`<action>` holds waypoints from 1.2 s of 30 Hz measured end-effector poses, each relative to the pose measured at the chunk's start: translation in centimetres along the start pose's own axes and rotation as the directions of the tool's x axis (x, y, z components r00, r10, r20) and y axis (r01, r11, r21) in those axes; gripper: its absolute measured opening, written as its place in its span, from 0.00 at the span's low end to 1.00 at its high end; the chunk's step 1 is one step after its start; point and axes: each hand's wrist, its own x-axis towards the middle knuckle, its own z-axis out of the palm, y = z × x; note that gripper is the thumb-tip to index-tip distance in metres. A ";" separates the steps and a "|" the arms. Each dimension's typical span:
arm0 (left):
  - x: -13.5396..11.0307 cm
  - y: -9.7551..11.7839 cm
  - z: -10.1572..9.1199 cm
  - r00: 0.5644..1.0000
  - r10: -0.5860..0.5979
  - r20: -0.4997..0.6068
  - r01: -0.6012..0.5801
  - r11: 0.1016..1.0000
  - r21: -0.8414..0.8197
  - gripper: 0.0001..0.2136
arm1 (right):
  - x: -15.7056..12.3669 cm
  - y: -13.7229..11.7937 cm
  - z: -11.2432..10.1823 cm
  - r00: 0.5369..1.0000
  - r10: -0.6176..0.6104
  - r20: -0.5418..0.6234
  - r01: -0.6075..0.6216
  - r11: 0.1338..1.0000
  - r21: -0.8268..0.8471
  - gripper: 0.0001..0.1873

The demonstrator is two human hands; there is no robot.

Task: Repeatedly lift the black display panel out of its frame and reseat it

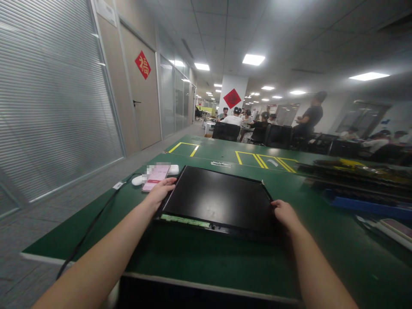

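Note:
A black LCD screen panel (222,193) lies face up before me over the green table (206,262). A light green strip (185,221) runs along the left part of its near edge. My left hand (162,191) is closed on the panel's left edge, thumb and fingers at the rim. On the opposite side my right hand (285,213) grips the right edge, its lower fingers hidden. Just beyond my left hand are a pink-screened phone (157,177) and white rounded objects (138,180). Whether the panel touches the tabletop I cannot tell.
Yellow tape outlines (247,153) mark the table's far side, near a small clear-and-white item (221,164). Stacked dark panels (350,176) and a blue tray (370,207) stand at right. A black cable (93,221) crosses the left edge. Several people sit beyond; one person (311,116) is higher up.

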 end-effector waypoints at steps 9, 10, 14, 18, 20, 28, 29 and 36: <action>-0.6 0.1 0.6 1.000 0.013 0.009 -0.012 0.992 -0.122 0.16 | 0.0 -0.1 0.0 1.000 0.025 -0.015 -0.025 1.000 0.002 0.21; -0.7 0.1 0.6 1.000 0.002 0.006 -0.001 0.991 -0.135 0.16 | 0.0 -0.1 0.0 1.000 0.024 -0.013 -0.024 1.000 0.003 0.22; -0.7 0.1 0.6 0.999 -0.051 0.016 0.053 0.992 -0.115 0.16 | 0.1 0.1 0.1 1.000 0.010 -0.023 -0.010 1.000 0.001 0.22; -0.6 0.0 0.3 0.995 -0.097 0.034 0.099 0.993 -0.063 0.21 | 0.1 0.2 0.2 1.000 0.013 -0.026 -0.013 1.000 0.002 0.22; -0.5 0.0 0.2 0.994 -0.099 0.052 0.101 0.993 -0.053 0.24 | 0.1 0.2 0.2 1.000 0.014 -0.016 -0.014 1.000 0.005 0.23; -0.2 -0.3 0.0 0.990 -0.091 0.108 0.099 0.993 -0.064 0.19 | 0.2 0.2 0.0 1.000 0.013 -0.009 -0.013 1.000 0.009 0.23; -0.2 -0.4 0.0 0.991 -0.090 0.103 0.096 0.994 -0.055 0.17 | 0.1 0.2 0.0 1.000 0.015 -0.009 -0.014 1.000 0.014 0.23; -0.6 -0.2 0.0 0.994 -0.067 0.087 0.071 0.996 -0.049 0.14 | 0.2 0.2 0.1 1.000 0.012 -0.005 -0.012 1.000 0.014 0.22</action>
